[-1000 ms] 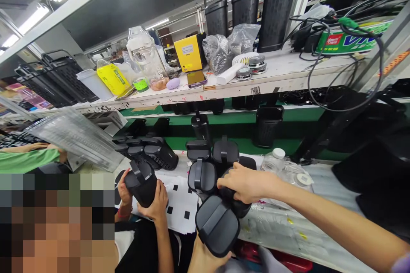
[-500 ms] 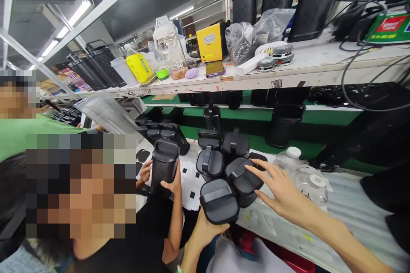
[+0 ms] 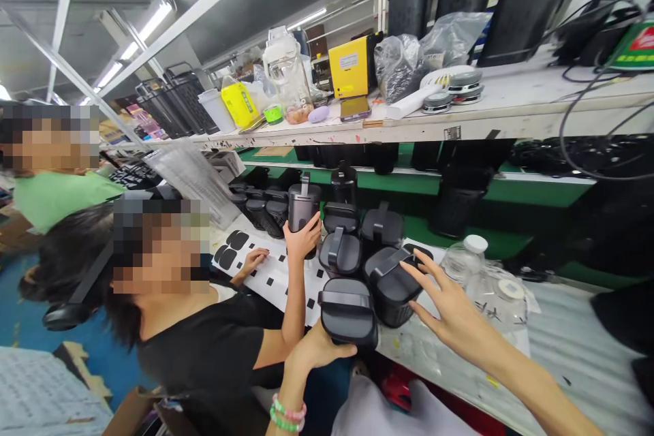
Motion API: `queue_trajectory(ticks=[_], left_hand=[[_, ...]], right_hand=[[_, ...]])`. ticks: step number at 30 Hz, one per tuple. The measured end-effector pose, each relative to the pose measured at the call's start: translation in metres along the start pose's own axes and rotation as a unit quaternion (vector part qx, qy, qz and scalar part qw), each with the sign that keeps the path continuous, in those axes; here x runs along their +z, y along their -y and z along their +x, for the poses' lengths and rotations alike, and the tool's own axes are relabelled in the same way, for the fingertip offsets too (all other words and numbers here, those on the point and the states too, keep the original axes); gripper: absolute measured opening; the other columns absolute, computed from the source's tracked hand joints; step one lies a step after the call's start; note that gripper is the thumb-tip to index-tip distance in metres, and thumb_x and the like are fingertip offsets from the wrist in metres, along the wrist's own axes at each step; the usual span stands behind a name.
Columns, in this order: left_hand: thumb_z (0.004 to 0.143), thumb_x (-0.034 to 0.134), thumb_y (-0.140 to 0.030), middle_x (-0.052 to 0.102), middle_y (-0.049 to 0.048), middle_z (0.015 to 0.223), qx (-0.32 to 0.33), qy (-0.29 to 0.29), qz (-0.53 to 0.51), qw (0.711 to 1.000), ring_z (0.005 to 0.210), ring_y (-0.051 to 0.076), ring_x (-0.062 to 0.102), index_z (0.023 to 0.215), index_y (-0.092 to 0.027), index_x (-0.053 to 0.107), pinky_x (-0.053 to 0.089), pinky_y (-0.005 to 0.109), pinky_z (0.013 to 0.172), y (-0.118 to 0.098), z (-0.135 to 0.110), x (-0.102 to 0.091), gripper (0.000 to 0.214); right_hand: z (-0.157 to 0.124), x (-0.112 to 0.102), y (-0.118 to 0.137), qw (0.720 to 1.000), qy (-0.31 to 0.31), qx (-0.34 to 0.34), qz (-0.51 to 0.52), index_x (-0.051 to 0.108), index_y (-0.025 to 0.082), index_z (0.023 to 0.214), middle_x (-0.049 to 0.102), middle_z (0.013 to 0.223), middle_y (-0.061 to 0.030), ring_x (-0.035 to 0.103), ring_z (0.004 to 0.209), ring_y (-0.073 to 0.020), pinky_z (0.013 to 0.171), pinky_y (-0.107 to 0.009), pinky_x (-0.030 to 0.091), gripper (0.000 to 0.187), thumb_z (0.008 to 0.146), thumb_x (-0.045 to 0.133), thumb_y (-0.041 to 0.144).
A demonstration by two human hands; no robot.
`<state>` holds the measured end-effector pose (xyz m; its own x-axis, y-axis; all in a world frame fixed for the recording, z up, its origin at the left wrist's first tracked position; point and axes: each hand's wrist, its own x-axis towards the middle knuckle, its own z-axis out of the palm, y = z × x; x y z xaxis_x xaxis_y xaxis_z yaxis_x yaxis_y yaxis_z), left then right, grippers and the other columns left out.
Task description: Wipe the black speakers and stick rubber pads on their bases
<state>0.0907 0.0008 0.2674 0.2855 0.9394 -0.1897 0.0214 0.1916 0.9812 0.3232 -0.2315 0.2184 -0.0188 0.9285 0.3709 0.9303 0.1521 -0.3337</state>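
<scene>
My left hand (image 3: 321,349) is wrapped round the lower part of a black lidded container with a strap handle (image 3: 348,317), held near the bench's front edge. My right hand (image 3: 447,306) has its fingers spread beside a second black container (image 3: 394,286). Its fingertips are at that container's lid and side; whether they press on it I cannot tell. Just behind stand more containers of the same kind, among them one with its handle raised (image 3: 340,251) and another (image 3: 382,225).
At my left a co-worker's hand (image 3: 302,235) grips a similar container (image 3: 304,208) above a white sheet (image 3: 278,272) with black pads. Clear plastic bottles (image 3: 503,303) stand at my right. A cluttered shelf (image 3: 327,133) runs above the bench.
The view has swung left. The co-worker's container has moved away to the back row, one hand on it. The container in my left hand has tilted, and its handle now stands out from the lid.
</scene>
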Motion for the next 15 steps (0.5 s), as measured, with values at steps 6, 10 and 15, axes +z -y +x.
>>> queue_trajectory(ticks=[6,10,15], left_hand=[[0.097,0.050,-0.047,0.065,0.0057,0.111,0.022,0.058,-0.005,0.998,0.091,0.019,0.064,0.114,-0.019,0.062,0.057,0.036,0.081,0.003,0.032,0.012,0.035],[0.098,0.041,-0.054,0.065,0.0065,0.116,0.049,0.069,0.034,0.996,0.102,0.024,0.065,0.122,-0.017,0.060,0.054,0.042,0.089,-0.010,0.044,0.024,0.047],[0.073,0.067,-0.050,0.072,0.0006,0.107,0.069,0.105,0.102,0.987,0.118,0.027,0.060,0.132,-0.047,0.053,0.055,0.041,0.088,-0.035,0.060,0.042,0.061]], right_hand=[[-0.010,-0.026,0.000,0.997,-0.059,0.045,0.006,0.028,0.035,0.149,0.030,0.155,-0.0117,0.043,0.137,-0.0315,0.100,-0.051,0.051,0.053,0.098,0.043,0.035],[-0.025,-0.045,0.001,0.992,-0.093,0.088,0.020,0.035,0.038,0.145,0.036,0.151,-0.0087,0.046,0.135,-0.0311,0.102,-0.053,0.050,0.048,0.098,0.045,0.039],[-0.039,-0.062,0.009,0.982,-0.080,0.140,0.102,0.041,0.042,0.142,0.037,0.150,-0.0059,0.047,0.134,-0.0285,0.078,-0.032,0.063,0.046,0.096,0.048,0.040]])
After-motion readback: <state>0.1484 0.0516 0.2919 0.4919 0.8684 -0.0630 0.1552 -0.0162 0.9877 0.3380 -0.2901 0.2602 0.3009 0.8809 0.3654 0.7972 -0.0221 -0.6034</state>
